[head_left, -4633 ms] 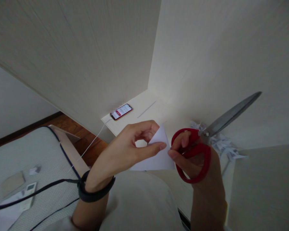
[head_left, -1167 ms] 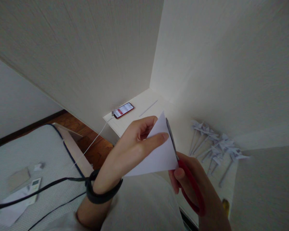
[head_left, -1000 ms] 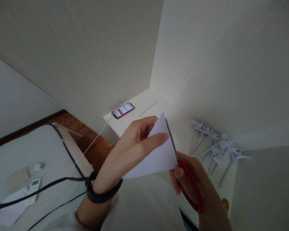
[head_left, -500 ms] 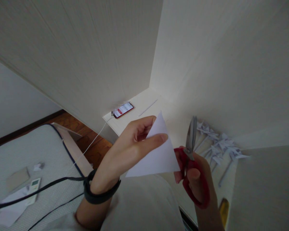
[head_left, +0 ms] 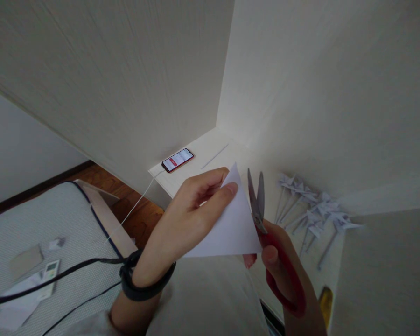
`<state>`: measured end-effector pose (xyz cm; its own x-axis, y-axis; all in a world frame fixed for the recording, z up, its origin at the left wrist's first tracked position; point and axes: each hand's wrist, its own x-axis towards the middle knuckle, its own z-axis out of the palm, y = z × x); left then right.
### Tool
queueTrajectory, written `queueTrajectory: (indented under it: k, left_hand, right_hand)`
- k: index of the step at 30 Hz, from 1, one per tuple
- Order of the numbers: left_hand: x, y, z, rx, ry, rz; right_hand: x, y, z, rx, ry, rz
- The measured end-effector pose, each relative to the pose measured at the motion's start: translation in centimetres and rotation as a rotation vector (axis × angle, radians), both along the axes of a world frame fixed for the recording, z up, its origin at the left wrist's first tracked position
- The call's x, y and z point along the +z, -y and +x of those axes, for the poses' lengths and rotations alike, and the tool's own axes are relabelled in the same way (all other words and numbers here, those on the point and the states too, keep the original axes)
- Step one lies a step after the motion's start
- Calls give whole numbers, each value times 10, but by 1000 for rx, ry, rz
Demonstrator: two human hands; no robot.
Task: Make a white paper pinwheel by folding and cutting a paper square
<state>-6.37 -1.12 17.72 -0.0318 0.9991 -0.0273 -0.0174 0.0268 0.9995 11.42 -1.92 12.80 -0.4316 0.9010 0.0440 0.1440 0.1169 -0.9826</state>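
Observation:
My left hand grips a white sheet of paper shaped like a triangle, thumb on its face near the upper tip and the other fingers behind. In my right hand is a pair of red-handled scissors, its blades pointing up and spread apart. The blades lie along the right edge of the paper; whether that edge sits between them I cannot tell. My right thumb is in a handle loop, and the other fingers are partly hidden behind the handles and the paper.
A phone on a white cable and a thin white stick lie on the white desk. Several folded-paper pinwheels on sticks lie to the right, above a yellow object. Papers rest on a mattress at left.
The scissors have moved left to the paper's right edge, and their blades have spread apart. My left thumb has shifted up toward the paper's tip.

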Motion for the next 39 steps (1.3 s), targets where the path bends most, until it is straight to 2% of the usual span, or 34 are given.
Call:
queueTrajectory:
  k: [4,7,12,17,22,25,32,34,36,39]
  left_hand:
    - [0,0,-1,-5,-25,40]
    - [-1,0,-1,16,-32,67]
    - [-1,2,1,70,-115,74]
    - [-1,2,-1,-29,-41,-4]
    - [-3,-2,-2,-167,183,-116]
    - [-3,-3,-2,-224,282,-172]
    - [-4,-2,-1,-106,311,-159]
    - [-3,-2,-1,-93,312,-151]
    - [-3,-2,0,-95,304,-139]
    - [-2,-2,1,-86,277,-122]
  right_hand:
    - [-1,9,4,-85,-37,-45]
    - [2,16,4,-204,-47,-36]
    - [11,24,2,-238,78,-50]
    - [18,17,-8,-299,31,14]
    - [20,4,-16,-189,-28,-37]
    - [18,-2,-15,-67,-53,-63]
    - [5,-8,-2,29,-57,-21]
    - [4,-3,0,-28,-20,13]
    - [4,5,1,-159,35,40]
    - [6,17,3,-269,112,11]
